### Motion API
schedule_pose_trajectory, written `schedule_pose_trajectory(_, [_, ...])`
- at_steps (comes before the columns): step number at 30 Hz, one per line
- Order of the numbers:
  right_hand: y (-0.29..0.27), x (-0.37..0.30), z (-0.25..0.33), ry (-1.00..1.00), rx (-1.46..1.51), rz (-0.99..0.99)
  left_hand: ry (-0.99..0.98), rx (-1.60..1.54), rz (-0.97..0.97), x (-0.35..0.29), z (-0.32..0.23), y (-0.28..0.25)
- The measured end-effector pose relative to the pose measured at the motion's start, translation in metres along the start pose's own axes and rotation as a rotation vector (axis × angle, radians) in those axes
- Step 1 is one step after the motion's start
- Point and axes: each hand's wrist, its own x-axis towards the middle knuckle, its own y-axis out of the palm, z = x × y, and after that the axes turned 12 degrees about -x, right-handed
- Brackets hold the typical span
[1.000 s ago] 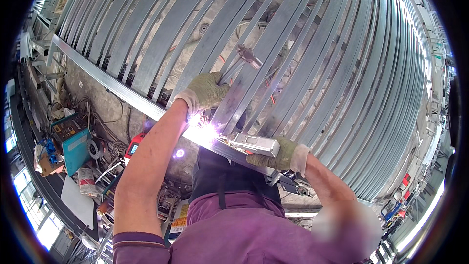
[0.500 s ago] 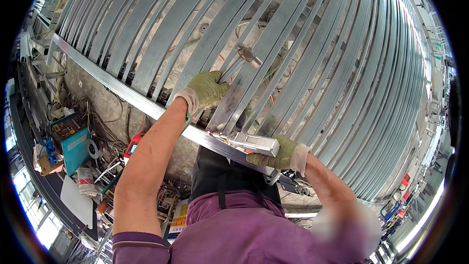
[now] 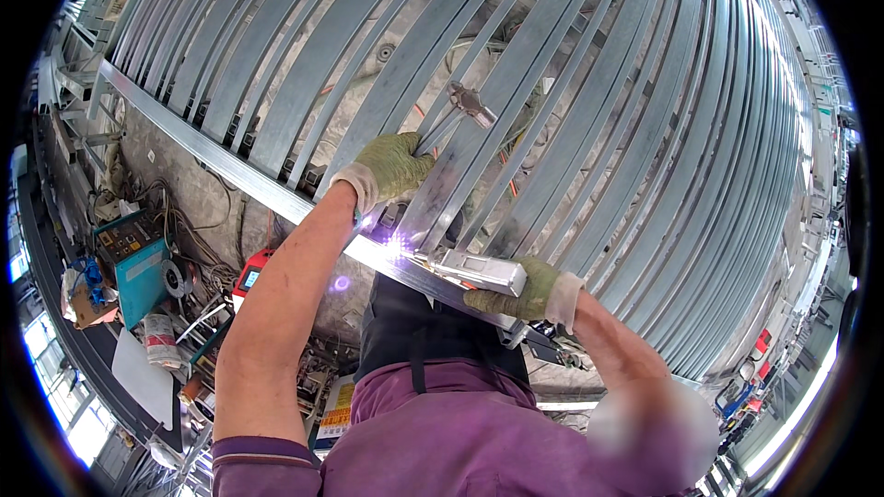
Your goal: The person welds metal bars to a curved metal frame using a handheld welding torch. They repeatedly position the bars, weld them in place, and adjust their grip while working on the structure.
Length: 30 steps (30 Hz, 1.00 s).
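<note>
My left hand, in a green work glove, is closed around the handle of a hammer, whose metal head points away from me over the steel bars. It rests on the bars near the frame's front rail. My right hand, also gloved, grips a boxy silver-white welding torch. The torch's tip reaches left to where a bar meets the front rail. A bright violet-white welding arc burns there, hiding the joint itself.
On the left stand a teal machine box with a control panel, a grey disc and a dirty cylindrical can. A red device with a small screen is nearer. Cables lie on the floor beyond the rail.
A bright arc has lit at the torch tip, with a violet glow on the rail. Both hands, the hammer and the torch hold nearly the same places.
</note>
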Motion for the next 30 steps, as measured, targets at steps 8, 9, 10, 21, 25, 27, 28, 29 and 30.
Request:
schedule_pose_trajectory(8, [0.003,0.0,-0.004,-0.021,0.065,0.0,0.015,0.04,-0.027,-0.001,0.0,0.001])
schedule_pose_trajectory(9, [0.003,0.0,-0.005,-0.02,0.07,-0.003,0.014,0.02,-0.023,0.0,0.001,0.001])
schedule_pose_trajectory(10, [0.004,0.001,-0.007,-0.03,0.068,-0.003,0.013,0.0,-0.02,0.002,0.003,0.001])
schedule_pose_trajectory(21, [0.003,-0.002,-0.011,-0.075,0.02,0.015,0.004,-0.012,0.012,-0.005,-0.005,-0.002])
schedule_pose_trajectory(25, [0.001,-0.002,-0.006,-0.034,0.065,0.032,-0.023,-0.058,0.006,-0.005,-0.005,-0.002])
schedule_pose_trajectory(27, [0.006,0.001,-0.016,-0.071,0.046,0.02,-0.021,-0.029,-0.004,-0.003,-0.004,-0.001])
schedule_pose_trajectory(28, [0.005,0.0,-0.013,-0.073,0.04,0.021,-0.026,0.008,-0.016,-0.004,-0.006,-0.002])
schedule_pose_trajectory(29, [0.001,-0.003,-0.009,-0.037,0.041,0.031,-0.03,0.046,-0.028,-0.005,-0.008,-0.002])
schedule_pose_trajectory(30, [-0.002,-0.005,-0.005,-0.001,0.042,0.041,-0.019,0.007,-0.019,-0.002,-0.002,-0.001])
